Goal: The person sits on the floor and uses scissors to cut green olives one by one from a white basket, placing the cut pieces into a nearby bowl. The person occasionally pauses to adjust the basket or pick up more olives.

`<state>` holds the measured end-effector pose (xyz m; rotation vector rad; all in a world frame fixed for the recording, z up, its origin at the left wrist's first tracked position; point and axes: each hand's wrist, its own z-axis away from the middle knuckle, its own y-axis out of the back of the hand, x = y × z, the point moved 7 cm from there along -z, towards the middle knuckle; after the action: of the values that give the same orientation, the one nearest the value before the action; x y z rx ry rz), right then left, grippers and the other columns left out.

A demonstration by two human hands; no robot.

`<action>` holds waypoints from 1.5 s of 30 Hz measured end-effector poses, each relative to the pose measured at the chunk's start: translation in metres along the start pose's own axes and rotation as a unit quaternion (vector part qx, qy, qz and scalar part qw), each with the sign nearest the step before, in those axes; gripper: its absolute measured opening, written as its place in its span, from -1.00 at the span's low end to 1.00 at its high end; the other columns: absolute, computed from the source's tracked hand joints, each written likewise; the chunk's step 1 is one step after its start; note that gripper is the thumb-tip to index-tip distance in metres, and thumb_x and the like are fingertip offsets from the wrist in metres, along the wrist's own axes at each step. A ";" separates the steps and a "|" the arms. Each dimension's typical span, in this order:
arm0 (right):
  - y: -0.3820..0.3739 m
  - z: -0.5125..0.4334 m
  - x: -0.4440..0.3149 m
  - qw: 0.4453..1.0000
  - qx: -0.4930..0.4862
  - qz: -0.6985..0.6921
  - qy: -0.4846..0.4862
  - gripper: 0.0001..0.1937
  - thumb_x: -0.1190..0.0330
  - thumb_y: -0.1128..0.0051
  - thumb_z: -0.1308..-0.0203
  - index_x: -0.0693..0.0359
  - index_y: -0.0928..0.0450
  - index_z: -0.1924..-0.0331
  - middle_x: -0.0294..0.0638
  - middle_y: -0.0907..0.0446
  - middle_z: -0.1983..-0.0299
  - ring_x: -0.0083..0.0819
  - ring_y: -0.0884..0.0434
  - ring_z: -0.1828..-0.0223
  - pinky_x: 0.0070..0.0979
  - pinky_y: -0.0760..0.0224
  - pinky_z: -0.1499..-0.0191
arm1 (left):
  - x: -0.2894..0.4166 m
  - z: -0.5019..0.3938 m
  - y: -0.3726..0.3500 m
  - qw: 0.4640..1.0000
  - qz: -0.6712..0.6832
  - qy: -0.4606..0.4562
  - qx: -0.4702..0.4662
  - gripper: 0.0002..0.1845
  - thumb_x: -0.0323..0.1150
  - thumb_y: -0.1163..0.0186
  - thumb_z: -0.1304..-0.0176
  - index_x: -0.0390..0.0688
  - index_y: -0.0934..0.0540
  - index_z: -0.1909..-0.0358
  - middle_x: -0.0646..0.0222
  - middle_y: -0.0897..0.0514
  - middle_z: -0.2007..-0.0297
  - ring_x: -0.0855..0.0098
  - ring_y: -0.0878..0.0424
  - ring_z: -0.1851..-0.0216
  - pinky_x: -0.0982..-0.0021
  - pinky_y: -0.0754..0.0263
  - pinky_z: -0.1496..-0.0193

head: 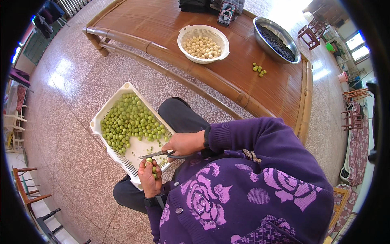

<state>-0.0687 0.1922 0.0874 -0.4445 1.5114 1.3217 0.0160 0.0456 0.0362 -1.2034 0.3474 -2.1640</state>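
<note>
My left hand (pixel 148 178) holds several small round green fruits (pixel 154 169), one of them pinched up between thumb and fingertips. In my right hand (pixel 186 143) is a pair of scissors (pixel 152 154) with dark handles. Its blades point left, right by the top of the pinched fruit; whether they touch it I cannot tell. Under both hands a white plastic tray (pixel 137 149) with slotted sides rests at my lap. A heap of green fruits (pixel 131 114) fills its far part. Small green trimmings (pixel 149 149) lie scattered on the bare near part.
On a low bamboo table (pixel 234 88) stand a white plastic colander (pixel 225 42) of pale round pieces (pixel 201 47) and a steel basin (pixel 295 45) of dark granules (pixel 275 42). A few green fruits (pixel 259 69) lie loose there. A phone (pixel 226 14) leans upright at the back.
</note>
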 end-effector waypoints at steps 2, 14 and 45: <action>0.000 -0.001 0.010 0.998 -0.003 -0.012 -0.059 -0.58 0.09 -0.22 -0.05 0.28 -0.49 0.18 0.09 -0.57 0.39 0.05 -0.56 0.31 -0.14 -0.37 0.26 | 0.000 -0.001 -0.001 1.000 -0.007 0.004 -0.011 -0.94 -0.39 0.01 -0.38 -0.15 -0.38 0.20 0.36 -0.50 0.37 0.58 -0.40 0.56 0.63 -0.24 0.67; -0.001 -0.005 -0.007 0.992 0.020 0.127 0.010 -0.57 0.03 -0.23 0.00 0.19 -0.51 0.18 0.00 -0.56 0.41 -0.01 -0.57 0.28 -0.15 -0.39 0.24 | -0.012 -0.002 0.012 0.995 0.070 0.070 0.026 -0.93 -0.47 0.00 -0.34 -0.19 -0.42 0.18 0.33 -0.53 0.36 0.57 -0.42 0.52 0.63 -0.24 0.65; 0.152 0.183 0.075 0.862 0.318 0.260 -0.297 -0.56 0.27 -0.17 0.01 0.05 -0.45 -0.03 0.02 -0.49 0.22 -0.04 -0.50 0.11 -0.21 -0.38 0.08 | -0.016 -0.001 0.022 0.992 0.084 0.079 -0.046 -0.84 -0.45 -0.05 -0.29 -0.14 -0.41 0.11 0.34 -0.49 0.35 0.56 -0.34 0.56 0.62 -0.22 0.63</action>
<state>-0.1383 0.4284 0.1252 0.7850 1.4505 1.0981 0.0297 0.0386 0.0136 -1.0150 0.6015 -2.1199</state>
